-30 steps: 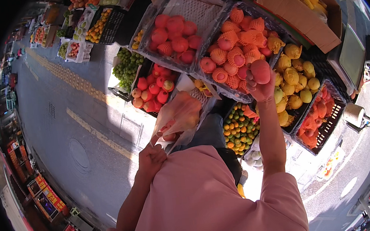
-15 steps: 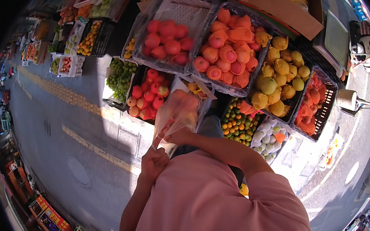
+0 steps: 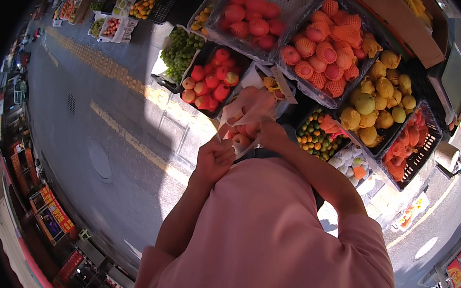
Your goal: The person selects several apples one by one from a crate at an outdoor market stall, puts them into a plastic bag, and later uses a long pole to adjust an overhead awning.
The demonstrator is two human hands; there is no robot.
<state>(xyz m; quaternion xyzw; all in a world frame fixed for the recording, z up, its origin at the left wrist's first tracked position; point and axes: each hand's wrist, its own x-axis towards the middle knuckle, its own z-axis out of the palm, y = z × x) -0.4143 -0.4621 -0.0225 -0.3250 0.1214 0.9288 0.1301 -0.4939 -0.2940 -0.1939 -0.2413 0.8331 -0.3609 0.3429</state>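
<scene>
A thin, see-through plastic bag [image 3: 249, 106] hangs in front of my body, its mouth pulled apart between my two hands. Several round reddish fruits [image 3: 243, 137] show inside it. My left hand [image 3: 215, 159] is closed, gripping the left edge of the bag. On the other side, my right hand [image 3: 272, 135] grips the right edge, its fingers partly hidden by the plastic. Just beyond the left hand stands a black crate of red pomegranate-like fruits [image 3: 213, 84].
Ahead are green grapes [image 3: 182, 49], a crate of large red fruits [image 3: 253, 15], net-wrapped fruits [image 3: 326, 49] and yellow paper-wrapped fruits [image 3: 378, 97]. Small orange-green citrus [image 3: 319, 134] sits low on the right. A cardboard box [image 3: 400, 22] and scale [image 3: 452, 87] stand farther right. Road [image 3: 88, 125] lies left.
My hands have moved apart, spreading the bag's mouth that was bunched between them. The fruit in it now shows nearer my body. The view has shifted, so the stall appears farther right.
</scene>
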